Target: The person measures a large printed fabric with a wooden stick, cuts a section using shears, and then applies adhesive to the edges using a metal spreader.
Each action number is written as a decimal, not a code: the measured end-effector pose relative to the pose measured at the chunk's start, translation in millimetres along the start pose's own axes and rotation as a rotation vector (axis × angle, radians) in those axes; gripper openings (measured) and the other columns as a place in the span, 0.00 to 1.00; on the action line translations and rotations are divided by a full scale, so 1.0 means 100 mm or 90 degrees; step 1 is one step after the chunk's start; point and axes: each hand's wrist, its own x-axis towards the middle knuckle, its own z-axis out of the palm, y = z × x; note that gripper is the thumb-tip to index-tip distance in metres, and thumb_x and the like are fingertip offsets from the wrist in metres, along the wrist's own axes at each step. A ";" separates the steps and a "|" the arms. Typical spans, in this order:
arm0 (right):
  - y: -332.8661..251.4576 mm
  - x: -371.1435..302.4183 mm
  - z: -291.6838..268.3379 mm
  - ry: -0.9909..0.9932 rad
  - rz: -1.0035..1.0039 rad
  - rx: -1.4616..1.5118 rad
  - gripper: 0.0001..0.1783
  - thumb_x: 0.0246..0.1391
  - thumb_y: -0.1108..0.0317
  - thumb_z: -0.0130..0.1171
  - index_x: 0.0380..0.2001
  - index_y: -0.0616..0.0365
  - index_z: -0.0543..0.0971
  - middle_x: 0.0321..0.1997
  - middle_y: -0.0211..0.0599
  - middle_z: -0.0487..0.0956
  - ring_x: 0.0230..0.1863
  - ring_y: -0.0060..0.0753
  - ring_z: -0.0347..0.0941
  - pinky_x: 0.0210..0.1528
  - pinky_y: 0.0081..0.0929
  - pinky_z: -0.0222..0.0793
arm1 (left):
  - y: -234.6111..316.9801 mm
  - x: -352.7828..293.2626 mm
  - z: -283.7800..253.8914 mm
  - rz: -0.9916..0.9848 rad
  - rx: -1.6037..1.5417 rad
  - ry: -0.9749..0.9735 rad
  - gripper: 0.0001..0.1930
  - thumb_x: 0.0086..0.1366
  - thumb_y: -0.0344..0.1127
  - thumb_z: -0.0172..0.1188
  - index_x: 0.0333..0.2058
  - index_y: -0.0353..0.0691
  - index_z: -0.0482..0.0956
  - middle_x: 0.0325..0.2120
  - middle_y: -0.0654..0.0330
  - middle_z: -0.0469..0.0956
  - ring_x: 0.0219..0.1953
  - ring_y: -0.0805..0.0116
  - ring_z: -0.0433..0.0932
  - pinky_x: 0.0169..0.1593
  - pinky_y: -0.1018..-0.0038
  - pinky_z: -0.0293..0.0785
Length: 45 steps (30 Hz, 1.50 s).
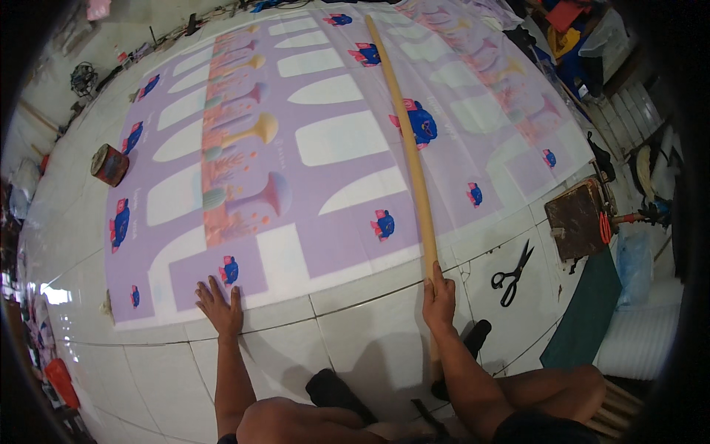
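Spread over the tiled floor is a large lavender printed fabric sheet (333, 251), with white cut-out shapes, a coral band and small blue-and-pink figures. My left hand (220, 307) rests on its near edge at the left, fingers spread and flat, holding nothing. In my right hand (441, 297) is the near part of a long wooden pole (412, 159), the fingers wrapped round it. The pole runs away from me across the sheet to its far side. To the right of that hand, black-handled scissors (512, 275) lie on the tiles with their blades slightly apart.
A rusty round tin (109, 165) sits at the sheet's left edge. On the right are a worn brown box (575, 218), a dark green sheet (584, 311) and a white foam roll (642, 337). Piled clothes and bags (584, 37) crowd the far right.
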 end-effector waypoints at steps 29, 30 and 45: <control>-1.79 -0.24 0.84 -0.831 -0.888 -0.072 0.18 0.56 0.55 0.57 0.45 0.54 0.78 0.39 0.47 0.79 0.44 0.52 0.76 0.45 0.49 0.71 | -0.99 -2.18 -0.48 -0.711 -0.512 0.234 0.24 0.65 0.38 0.56 0.50 0.23 0.65 0.44 0.43 0.73 0.42 0.54 0.75 0.47 0.62 0.73; -1.92 0.14 0.59 -0.802 -0.856 -0.183 0.17 0.56 0.55 0.57 0.42 0.55 0.78 0.38 0.47 0.79 0.45 0.52 0.76 0.45 0.50 0.70 | -1.10 -2.16 -0.54 -0.725 -0.492 0.268 0.22 0.64 0.38 0.56 0.47 0.23 0.67 0.41 0.44 0.74 0.40 0.54 0.75 0.46 0.62 0.73; 0.59 1.92 -0.86 -0.210 -0.380 -0.192 0.18 0.57 0.63 0.58 0.50 0.55 0.77 0.46 0.42 0.76 0.49 0.47 0.73 0.51 0.42 0.70 | -0.91 -0.91 -0.59 -0.139 0.026 0.015 0.36 0.66 0.51 0.59 0.64 0.33 0.61 0.63 0.34 0.58 0.65 0.38 0.58 0.66 0.53 0.57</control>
